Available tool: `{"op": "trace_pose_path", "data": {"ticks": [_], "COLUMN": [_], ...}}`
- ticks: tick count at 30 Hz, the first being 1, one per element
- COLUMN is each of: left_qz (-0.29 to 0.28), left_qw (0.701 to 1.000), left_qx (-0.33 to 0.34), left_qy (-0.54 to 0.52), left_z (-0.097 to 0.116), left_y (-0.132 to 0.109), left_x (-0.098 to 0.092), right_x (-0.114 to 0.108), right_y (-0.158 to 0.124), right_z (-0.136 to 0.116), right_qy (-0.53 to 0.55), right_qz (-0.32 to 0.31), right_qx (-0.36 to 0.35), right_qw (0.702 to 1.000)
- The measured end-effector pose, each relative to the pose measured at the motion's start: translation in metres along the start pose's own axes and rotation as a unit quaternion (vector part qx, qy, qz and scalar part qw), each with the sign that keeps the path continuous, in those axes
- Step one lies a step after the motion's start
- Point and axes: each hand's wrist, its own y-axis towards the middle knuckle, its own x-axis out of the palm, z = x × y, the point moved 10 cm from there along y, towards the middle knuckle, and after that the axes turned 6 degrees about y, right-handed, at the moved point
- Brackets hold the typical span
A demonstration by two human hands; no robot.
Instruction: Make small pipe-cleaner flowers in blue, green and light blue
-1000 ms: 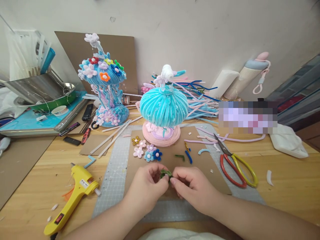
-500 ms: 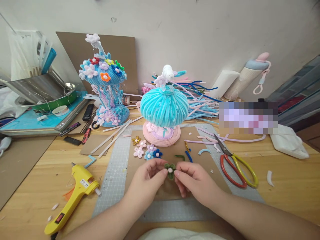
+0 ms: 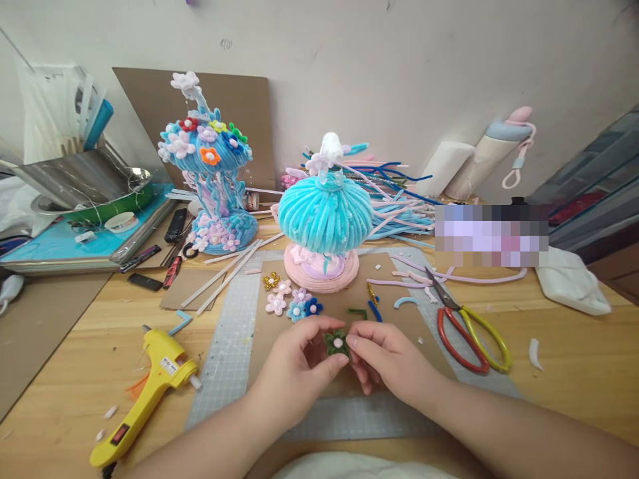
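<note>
A small dark green pipe-cleaner flower [image 3: 338, 343] with a pale centre is held up between my two hands, above the brown board. My left hand [image 3: 299, 372] curves round its left side, index finger at the top and thumb at the lower edge. With thumb and forefinger, my right hand [image 3: 392, 356] pinches the flower's right side; its other fingers curl beneath. Just beyond lie several finished flowers, including a dark blue flower [image 3: 313, 306] and a gold flower [image 3: 271, 281]. Behind them stands a turquoise domed pipe-cleaner piece [image 3: 325, 216] on a pink round base.
A yellow glue gun [image 3: 154, 392] lies at left, and scissors [image 3: 462, 326] with red and yellow handles at right. The brown board [image 3: 414, 339] rests on a grey cutting mat [image 3: 224, 372]. A blue flowered pipe-cleaner piece [image 3: 207, 166] stands at back left, near loose pipe cleaners [image 3: 399, 216].
The green flower has turned slightly and shifted a little left. My left thumb has slid from its left side down to its lower edge; my right hand keeps its pinch.
</note>
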Motion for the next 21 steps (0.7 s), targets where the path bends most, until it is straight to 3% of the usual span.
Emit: {"op": "trace_pose_path", "data": {"ticks": [6,11,17,21], "left_qz": [0.013,0.045,0.029,0.006], "left_qw": [0.996,0.994,0.997,0.995], "left_qx": [0.044,0.07,0.065,0.091], "left_qy": [0.074,0.074,-0.029,-0.05], "left_z": [0.004,0.016,0.022,0.027], "left_y": [-0.001,-0.001,-0.002,-0.003], "left_x": [-0.004,-0.013,-0.015,-0.013], "right_x": [0.0,0.006,0.041,0.045], "right_y": [0.0,0.003,-0.011,-0.016], "right_z": [0.0,0.002,-0.001,-0.002], "right_qy": [0.008,0.129,0.361,0.378], "right_qz": [-0.01,-0.04,-0.183,-0.2], "right_qx": [-0.012,-0.01,0.068,0.071], "right_qw": [1.0,0.991,0.912,0.901]}}
